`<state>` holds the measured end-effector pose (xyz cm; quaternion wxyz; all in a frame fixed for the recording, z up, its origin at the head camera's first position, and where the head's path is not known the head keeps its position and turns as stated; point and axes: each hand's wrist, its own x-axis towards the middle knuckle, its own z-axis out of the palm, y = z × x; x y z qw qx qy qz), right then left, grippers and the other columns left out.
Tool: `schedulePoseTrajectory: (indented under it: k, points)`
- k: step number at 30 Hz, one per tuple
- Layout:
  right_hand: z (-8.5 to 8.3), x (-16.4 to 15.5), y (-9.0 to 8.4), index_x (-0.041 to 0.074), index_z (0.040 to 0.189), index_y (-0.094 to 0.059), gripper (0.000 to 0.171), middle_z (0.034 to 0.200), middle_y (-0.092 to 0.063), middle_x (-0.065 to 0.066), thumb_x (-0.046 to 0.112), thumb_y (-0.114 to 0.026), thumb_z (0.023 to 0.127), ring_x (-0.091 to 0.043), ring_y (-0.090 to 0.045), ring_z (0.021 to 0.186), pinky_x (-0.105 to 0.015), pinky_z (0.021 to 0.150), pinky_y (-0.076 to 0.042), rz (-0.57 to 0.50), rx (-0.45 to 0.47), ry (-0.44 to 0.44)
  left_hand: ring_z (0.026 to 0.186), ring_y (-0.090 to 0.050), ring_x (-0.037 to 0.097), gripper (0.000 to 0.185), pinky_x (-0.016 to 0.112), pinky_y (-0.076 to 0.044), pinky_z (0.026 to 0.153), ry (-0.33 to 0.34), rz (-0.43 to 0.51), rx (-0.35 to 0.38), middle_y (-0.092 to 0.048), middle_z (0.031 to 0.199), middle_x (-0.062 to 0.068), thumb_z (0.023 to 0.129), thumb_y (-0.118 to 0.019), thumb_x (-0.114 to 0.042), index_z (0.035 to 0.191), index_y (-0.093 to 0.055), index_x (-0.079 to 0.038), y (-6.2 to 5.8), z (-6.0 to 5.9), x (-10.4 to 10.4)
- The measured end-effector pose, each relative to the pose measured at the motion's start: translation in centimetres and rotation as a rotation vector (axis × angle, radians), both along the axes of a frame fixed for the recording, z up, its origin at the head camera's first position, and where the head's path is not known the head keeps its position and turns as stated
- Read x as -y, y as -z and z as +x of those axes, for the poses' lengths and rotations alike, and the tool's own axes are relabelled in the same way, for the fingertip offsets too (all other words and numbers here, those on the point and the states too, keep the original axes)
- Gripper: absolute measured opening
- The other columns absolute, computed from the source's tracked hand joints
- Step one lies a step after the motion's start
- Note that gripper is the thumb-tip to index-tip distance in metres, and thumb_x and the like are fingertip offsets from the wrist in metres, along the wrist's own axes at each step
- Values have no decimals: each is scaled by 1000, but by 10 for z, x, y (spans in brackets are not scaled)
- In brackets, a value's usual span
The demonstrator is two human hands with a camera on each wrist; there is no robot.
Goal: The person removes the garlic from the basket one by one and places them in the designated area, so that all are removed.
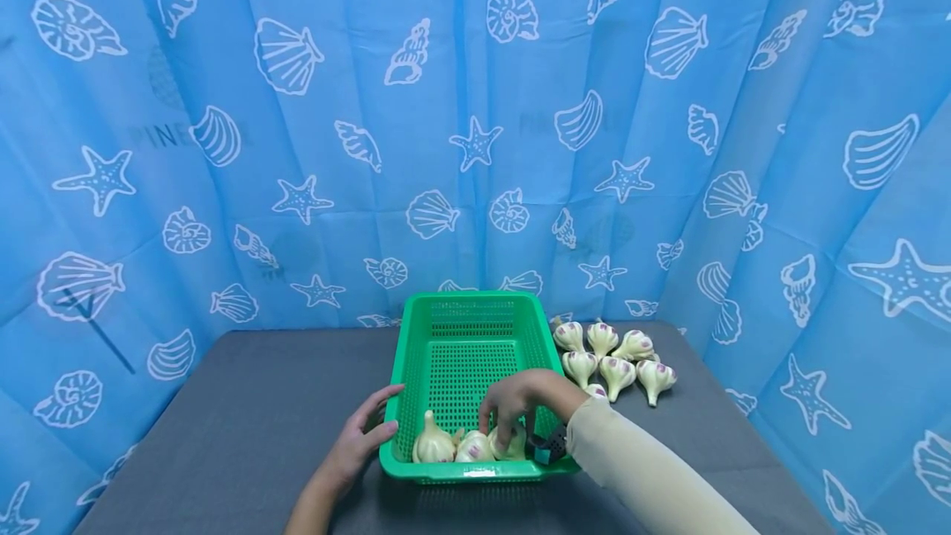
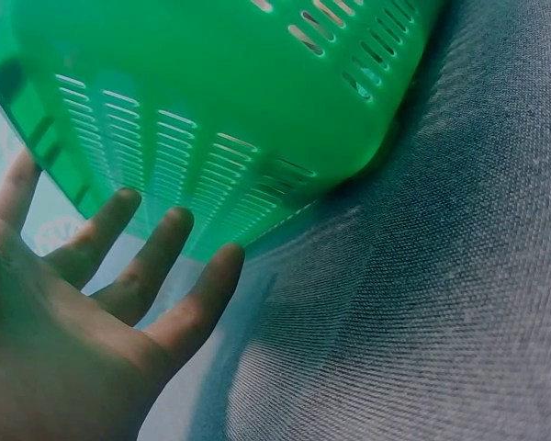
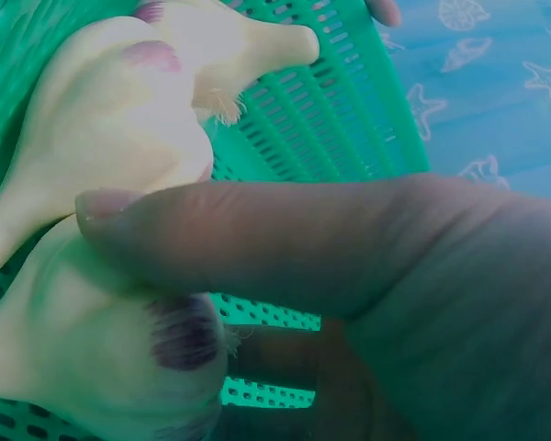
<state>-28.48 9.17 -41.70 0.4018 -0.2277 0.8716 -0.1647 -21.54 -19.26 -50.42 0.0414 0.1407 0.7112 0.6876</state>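
Note:
A green plastic basket (image 1: 401, 353) with slotted walls stands on the grey table. Inside its near end, several garlic bulbs lie in a row: one (image 1: 433, 442) with its stem upward at the left, another (image 1: 475, 447) in the middle. My right hand (image 1: 513, 403) reaches down into the basket and grips the rightmost garlic bulb (image 3: 119, 340), thumb on its upper side in the right wrist view. My left hand (image 1: 355, 440) is at the basket's left side, fingertips right at the rim and wall, fingers spread and fairly straight in the left wrist view (image 2: 119, 303).
Several more garlic bulbs (image 1: 617, 374) lie grouped on the table to the right of the basket. The grey table (image 1: 297, 386) reaches back to a blue curtain (image 1: 446, 147) printed with white shells and starfish, which also hangs along both sides.

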Motion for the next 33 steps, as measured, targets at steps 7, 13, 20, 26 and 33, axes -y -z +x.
schedulePoseTrajectory:
  k: [7, 13, 20, 26, 33]
  points:
    - [-6, -12, -2, 19, 105, -71, 24, 103, -61, -2, 5, -72, 86, -18, -61, 80, -40, 66, -55, -145, 12, 22, 131, -36, 43, 52, 40, -44, 91, 15, 5, -2, -32, 149, 22, 100, -52, -15, 149, -37, -11, -1, 1, 1]
    - [-11, -20, -11, 8, 112, -70, 26, 108, -61, -5, 4, -71, 86, -20, -62, 86, -47, 68, -55, -290, -80, 39, 130, -38, 42, 52, 41, -46, 90, 14, 10, 6, -32, 148, 23, 100, -51, -15, 149, -37, -10, -2, 2, 0]
    - [-12, -30, -22, 9, 112, -70, 26, 118, -57, -11, 7, -73, 86, -27, -58, 99, -48, 70, -54, -406, -193, 85, 130, -38, 41, 53, 42, -47, 91, 18, 25, 9, -31, 149, 25, 100, -52, -15, 150, -35, -7, -4, 3, -2]
    - [-12, -39, -25, 5, 115, -69, 28, 116, -60, -10, 12, -73, 88, -35, -53, 108, -37, 71, -50, -474, -321, 83, 130, -37, 41, 53, 40, -46, 90, 37, 37, 0, -30, 149, 26, 100, -51, -13, 150, -33, -6, -4, 3, -2]
    - [-16, -46, -28, 5, 119, -66, 33, 111, -63, -8, 18, -71, 90, -33, -56, 103, -38, 74, -48, -512, -428, 96, 130, -37, 43, 53, 41, -46, 90, 19, 25, 0, -32, 148, 26, 100, -52, -14, 149, -36, -8, -1, 1, -1]
